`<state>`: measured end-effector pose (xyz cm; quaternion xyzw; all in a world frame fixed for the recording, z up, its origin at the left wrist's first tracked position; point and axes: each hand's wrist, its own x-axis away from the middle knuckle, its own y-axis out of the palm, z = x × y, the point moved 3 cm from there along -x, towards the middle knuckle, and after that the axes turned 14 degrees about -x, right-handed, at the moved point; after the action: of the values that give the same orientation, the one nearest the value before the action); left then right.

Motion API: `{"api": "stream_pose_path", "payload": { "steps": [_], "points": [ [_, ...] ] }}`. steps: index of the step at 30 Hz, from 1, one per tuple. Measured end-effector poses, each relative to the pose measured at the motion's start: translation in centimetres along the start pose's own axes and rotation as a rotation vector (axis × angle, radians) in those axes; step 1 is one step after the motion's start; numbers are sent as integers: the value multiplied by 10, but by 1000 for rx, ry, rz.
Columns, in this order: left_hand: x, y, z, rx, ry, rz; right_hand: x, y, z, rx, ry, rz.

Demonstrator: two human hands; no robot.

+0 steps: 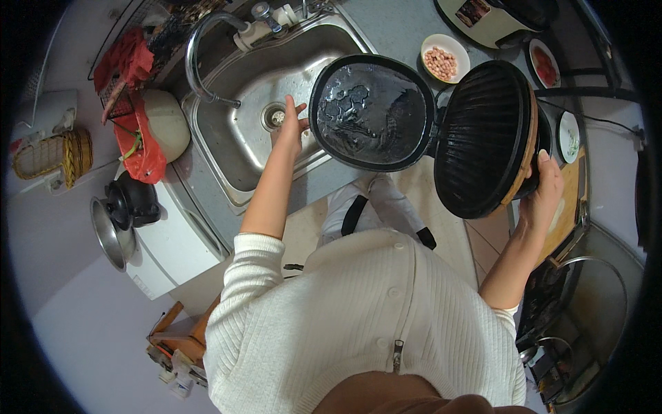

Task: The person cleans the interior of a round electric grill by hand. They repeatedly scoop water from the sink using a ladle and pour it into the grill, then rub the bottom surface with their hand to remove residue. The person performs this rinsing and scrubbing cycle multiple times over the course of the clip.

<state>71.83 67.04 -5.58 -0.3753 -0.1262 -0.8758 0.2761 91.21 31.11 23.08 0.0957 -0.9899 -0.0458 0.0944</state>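
Note:
A black electric griddle with two hinged halves is spread open before me. Its flat dark plate, wet with liquid, lies near the right edge of the steel sink. The ribbed half stands tilted up on the right, and my right hand grips its outer side by the rim. My left hand is beside the left edge of the flat plate, over the sink, fingers spread; whether its fingertips touch the plate's edge or underside I cannot tell.
The curved faucet arches over the sink's left part. Behind the griddle are a bowl of peanuts, a rice cooker and a plate of red food. A small white dish and a wooden board are right. Pots stand left.

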Motion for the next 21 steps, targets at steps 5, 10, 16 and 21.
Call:
{"api": "stream_pose_path", "payload": {
  "steps": [5,10,16,21],
  "points": [
    [35,13,28,25,-71,169,-1,-1,-2,-1,-3,6],
    [51,21,42,-36,-64,185,-3,-6,-1,1,-8,2],
    [29,13,25,-105,-26,77,-4,-3,-3,-8,19,-17],
    [0,2,-1,-54,-49,75,-3,4,-4,-42,23,-17]
  ]
}}
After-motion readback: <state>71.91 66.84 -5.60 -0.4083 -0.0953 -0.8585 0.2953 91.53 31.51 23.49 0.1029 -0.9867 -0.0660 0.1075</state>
